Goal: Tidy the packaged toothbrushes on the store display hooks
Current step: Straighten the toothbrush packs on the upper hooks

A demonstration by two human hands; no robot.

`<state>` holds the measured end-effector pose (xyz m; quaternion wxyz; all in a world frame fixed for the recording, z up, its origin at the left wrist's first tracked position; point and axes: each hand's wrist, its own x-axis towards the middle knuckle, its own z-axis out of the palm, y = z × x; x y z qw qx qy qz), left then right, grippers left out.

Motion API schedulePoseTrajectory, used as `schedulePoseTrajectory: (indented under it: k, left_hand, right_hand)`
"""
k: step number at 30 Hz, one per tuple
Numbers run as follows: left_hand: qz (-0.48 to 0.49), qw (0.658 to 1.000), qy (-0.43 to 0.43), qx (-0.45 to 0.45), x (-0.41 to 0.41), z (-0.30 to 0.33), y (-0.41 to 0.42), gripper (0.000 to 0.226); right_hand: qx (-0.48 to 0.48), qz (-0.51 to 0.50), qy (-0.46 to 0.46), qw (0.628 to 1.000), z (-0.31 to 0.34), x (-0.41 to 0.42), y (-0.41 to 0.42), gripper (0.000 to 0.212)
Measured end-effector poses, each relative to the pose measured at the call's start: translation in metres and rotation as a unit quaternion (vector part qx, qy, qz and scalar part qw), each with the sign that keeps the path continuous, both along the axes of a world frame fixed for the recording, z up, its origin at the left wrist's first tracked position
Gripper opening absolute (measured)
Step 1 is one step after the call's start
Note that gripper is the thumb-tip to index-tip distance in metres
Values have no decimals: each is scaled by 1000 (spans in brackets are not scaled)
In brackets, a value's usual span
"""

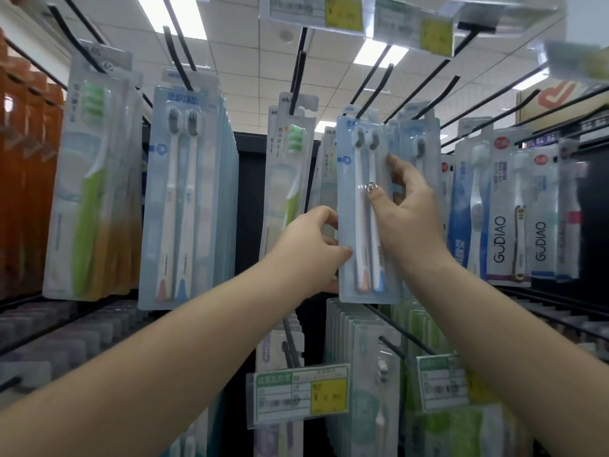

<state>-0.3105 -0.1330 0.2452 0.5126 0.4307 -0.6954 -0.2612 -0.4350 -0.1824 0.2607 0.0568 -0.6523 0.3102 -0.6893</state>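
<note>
A pale blue twin toothbrush pack point(359, 166) with a pink and a blue handle hangs from a black hook point(379, 90) in the middle of the display. My left hand point(313, 249) grips its lower left edge, thumb on the front. My right hand point(405, 206) pinches the pack's right side, thumb on the front and fingers behind it. More packs of the same kind hang behind it. A matching row of twin packs point(178, 199) hangs to the left, and a green-handled pack point(290, 179) hangs between them.
GUDIAO toothbrush packs point(514, 219) hang on hooks to the right, green-handled packs point(89, 192) at far left, orange boxes point(23, 179) beyond. Price tags point(300, 397) stick out on hooks below and overhead point(313, 11). Lower rows of packs point(365, 374) hang under my arms.
</note>
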Motion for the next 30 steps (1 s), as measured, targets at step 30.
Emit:
schedulePoseTrajectory:
  k: [30]
  left_hand:
    - [-71,996,-10,-58,11,-20,58,17]
  right_hand:
    - [-74,92,-16,993,-18,-10,64,49]
